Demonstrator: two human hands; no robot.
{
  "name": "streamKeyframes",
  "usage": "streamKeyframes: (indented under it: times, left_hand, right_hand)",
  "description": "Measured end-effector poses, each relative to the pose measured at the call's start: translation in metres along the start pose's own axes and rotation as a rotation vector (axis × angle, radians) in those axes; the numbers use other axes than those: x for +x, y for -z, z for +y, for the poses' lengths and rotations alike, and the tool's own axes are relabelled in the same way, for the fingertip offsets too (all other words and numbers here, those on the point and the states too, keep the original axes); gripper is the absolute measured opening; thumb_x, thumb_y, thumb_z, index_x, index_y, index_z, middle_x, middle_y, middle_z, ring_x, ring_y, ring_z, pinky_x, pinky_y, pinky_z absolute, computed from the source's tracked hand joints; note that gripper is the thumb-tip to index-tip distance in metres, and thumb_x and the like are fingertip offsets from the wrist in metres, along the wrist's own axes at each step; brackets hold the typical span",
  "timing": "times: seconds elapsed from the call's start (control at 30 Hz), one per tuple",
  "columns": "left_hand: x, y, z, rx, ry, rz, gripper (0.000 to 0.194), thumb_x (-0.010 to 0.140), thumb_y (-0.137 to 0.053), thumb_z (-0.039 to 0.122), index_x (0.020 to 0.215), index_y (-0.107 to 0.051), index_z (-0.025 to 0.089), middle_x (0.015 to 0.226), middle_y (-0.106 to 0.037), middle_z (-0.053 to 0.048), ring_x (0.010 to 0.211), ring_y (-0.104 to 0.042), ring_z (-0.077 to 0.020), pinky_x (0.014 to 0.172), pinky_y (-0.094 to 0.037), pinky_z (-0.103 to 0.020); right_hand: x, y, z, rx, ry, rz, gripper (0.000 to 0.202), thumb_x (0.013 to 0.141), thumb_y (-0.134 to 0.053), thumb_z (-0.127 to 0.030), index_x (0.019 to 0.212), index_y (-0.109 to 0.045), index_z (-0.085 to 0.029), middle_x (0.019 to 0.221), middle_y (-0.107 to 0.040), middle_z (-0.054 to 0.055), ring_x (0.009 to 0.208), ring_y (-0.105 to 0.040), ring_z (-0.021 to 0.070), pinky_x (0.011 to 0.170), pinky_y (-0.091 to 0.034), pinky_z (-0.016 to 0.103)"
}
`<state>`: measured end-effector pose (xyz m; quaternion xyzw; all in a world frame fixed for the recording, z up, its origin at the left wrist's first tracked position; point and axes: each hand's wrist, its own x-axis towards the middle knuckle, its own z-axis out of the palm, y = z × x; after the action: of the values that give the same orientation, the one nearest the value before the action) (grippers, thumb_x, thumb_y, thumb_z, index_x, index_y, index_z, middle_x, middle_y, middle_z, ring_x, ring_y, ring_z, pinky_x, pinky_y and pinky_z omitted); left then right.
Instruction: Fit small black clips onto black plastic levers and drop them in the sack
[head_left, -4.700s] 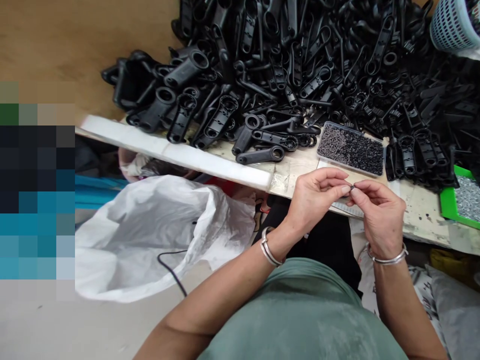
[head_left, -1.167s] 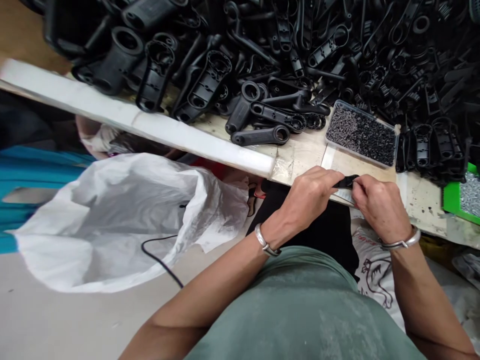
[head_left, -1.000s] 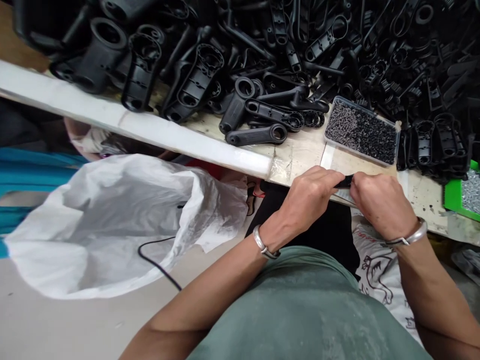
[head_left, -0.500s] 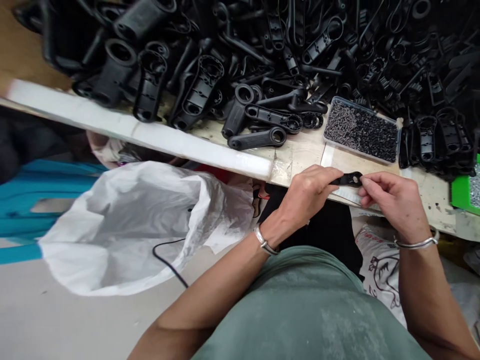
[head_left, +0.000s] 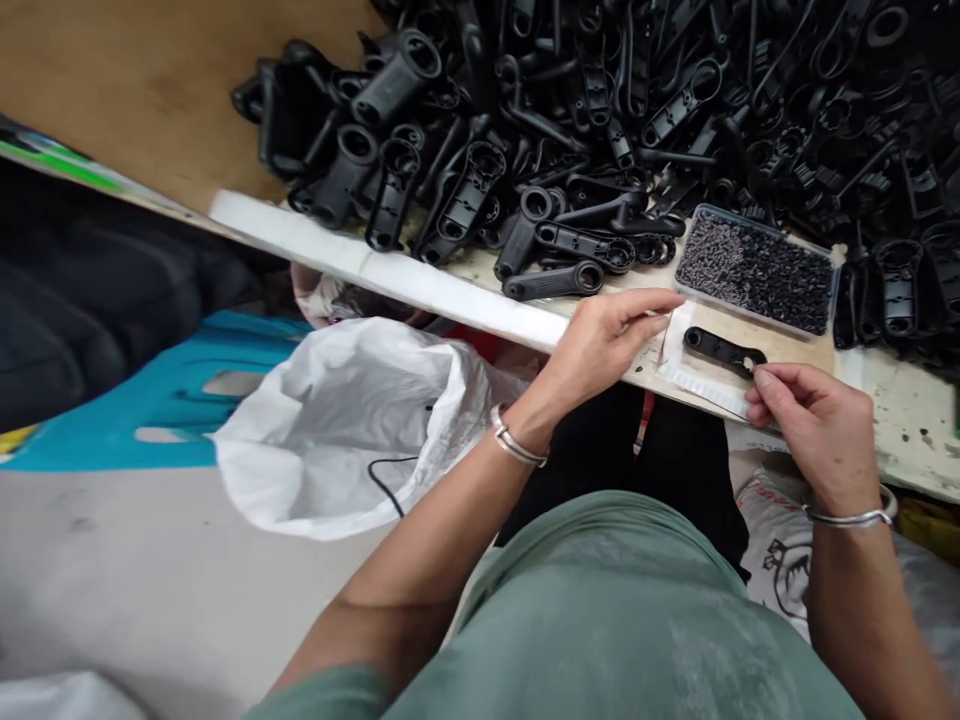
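Observation:
In the head view my right hand (head_left: 821, 430) pinches the near end of a long black plastic arm-shaped part (head_left: 718, 348) between thumb and fingers. This part has rounded ends and is held above the worktop. To its left is my left hand (head_left: 611, 335), apart from the part, with nothing in it. Its thumb and index finger are stretched forward with a gap between them, their tips close to the corner of a clear plastic box (head_left: 829, 312). Small grey and black pieces (head_left: 757, 270) fill that box.
A large heap of black plastic parts (head_left: 480, 190) covers the back of the wooden worktop (head_left: 892, 410). Along its front left edge runs a white strip (head_left: 390, 285). A white sack (head_left: 300, 420) stands open below, beside a blue object (head_left: 172, 400).
My left hand has let go of the black plastic part and moved slightly up, away from it. My right hand still holds the part. The camera view has turned left.

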<state>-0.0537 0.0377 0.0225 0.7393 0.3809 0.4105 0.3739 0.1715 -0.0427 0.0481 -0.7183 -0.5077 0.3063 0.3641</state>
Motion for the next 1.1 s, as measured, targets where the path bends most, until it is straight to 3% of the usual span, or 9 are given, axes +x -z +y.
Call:
streamKeyframes:
  times: [0.1,0.23,0.37,0.5,0.7,0.8,0.9,1.0,1.1]
  left_hand:
    - [-0.016,0.01,0.009,0.259,-0.063,0.007,0.017,0.091,-0.055,0.013,0.099,-0.07,0.017,0.098,-0.074,-0.004,0.092,-0.068,-0.0169,0.086,-0.054,-0.03]
    - [-0.033,0.002,0.016,0.574,-0.081,-0.133,0.019,0.092,-0.048,0.01,0.084,-0.065,0.014,0.088,-0.066,-0.006,0.086,-0.06,-0.0191,0.078,-0.051,-0.032]
    - [-0.038,-0.006,0.01,0.664,-0.069,-0.16,0.025,0.093,-0.043,0.007,0.077,-0.061,0.015,0.083,-0.061,-0.005,0.082,-0.057,-0.0179,0.071,-0.049,-0.029]
    - [-0.038,-0.007,0.012,0.556,-0.14,-0.063,0.022,0.094,-0.045,0.008,0.083,-0.063,0.014,0.083,-0.064,-0.005,0.079,-0.06,-0.0164,0.07,-0.051,-0.028]
    - [-0.039,-0.032,0.042,0.166,-0.328,0.068,0.011,0.093,-0.054,0.01,0.094,-0.063,0.016,0.09,-0.07,-0.003,0.083,-0.065,-0.0104,0.076,-0.056,-0.021]
    - [-0.039,-0.051,0.047,0.136,-0.343,0.09,0.014,0.094,-0.051,0.01,0.092,-0.063,0.015,0.084,-0.07,-0.003,0.078,-0.065,-0.0104,0.075,-0.056,-0.022]
    - [-0.04,-0.062,0.044,0.146,-0.279,0.121,0.015,0.094,-0.053,0.012,0.106,-0.063,0.016,0.08,-0.07,-0.001,0.074,-0.065,-0.0093,0.072,-0.056,-0.02]
    - [-0.041,-0.065,0.042,0.159,-0.235,0.073,0.024,0.095,-0.053,0.015,0.118,-0.059,0.018,0.081,-0.072,0.0,0.072,-0.066,-0.0083,0.069,-0.055,-0.019]
    - [-0.036,-0.059,0.041,0.117,-0.277,-0.007,0.025,0.096,-0.051,0.014,0.12,-0.059,0.019,0.092,-0.074,-0.001,0.08,-0.069,-0.0092,0.073,-0.056,-0.02]
  right_hand:
    - [-0.002,-0.002,0.0,-0.018,0.006,0.009,0.022,0.081,-0.07,-0.039,0.087,-0.073,-0.018,0.067,-0.07,0.001,0.053,-0.064,0.0115,0.055,-0.058,0.024]
    - [-0.005,-0.001,0.0,-0.069,0.018,0.047,0.023,0.083,-0.069,-0.04,0.089,-0.073,-0.019,0.068,-0.07,0.001,0.053,-0.064,0.0114,0.056,-0.058,0.023]
    - [-0.012,0.003,0.001,-0.101,0.034,0.093,0.021,0.083,-0.07,-0.04,0.09,-0.074,-0.02,0.07,-0.071,0.001,0.055,-0.065,0.012,0.056,-0.058,0.024]
    - [-0.023,0.004,0.0,0.109,0.002,0.102,0.018,0.082,-0.073,-0.036,0.09,-0.074,-0.02,0.069,-0.07,0.001,0.053,-0.063,0.0102,0.055,-0.057,0.023]
    - [-0.04,-0.018,-0.005,0.596,-0.164,-0.152,0.021,0.078,-0.078,-0.037,0.088,-0.074,-0.019,0.071,-0.071,0.002,0.056,-0.065,0.0123,0.05,-0.056,0.024]
    - [-0.042,-0.028,-0.005,0.7,-0.173,-0.114,0.019,0.076,-0.079,-0.035,0.084,-0.073,-0.019,0.065,-0.069,0.001,0.054,-0.064,0.0119,0.049,-0.055,0.022]
    - [-0.041,-0.029,-0.002,0.728,-0.184,-0.079,0.02,0.073,-0.081,-0.034,0.077,-0.071,-0.017,0.059,-0.068,0.001,0.05,-0.062,0.0121,0.047,-0.053,0.022]
    - [-0.037,-0.026,0.001,0.731,-0.188,-0.042,0.022,0.07,-0.083,-0.033,0.076,-0.07,-0.017,0.06,-0.068,0.001,0.051,-0.064,0.0137,0.047,-0.055,0.023]
    - [-0.033,-0.024,0.002,0.752,-0.18,0.038,0.022,0.069,-0.083,-0.032,0.077,-0.07,-0.017,0.062,-0.07,0.001,0.052,-0.066,0.013,0.05,-0.057,0.023]
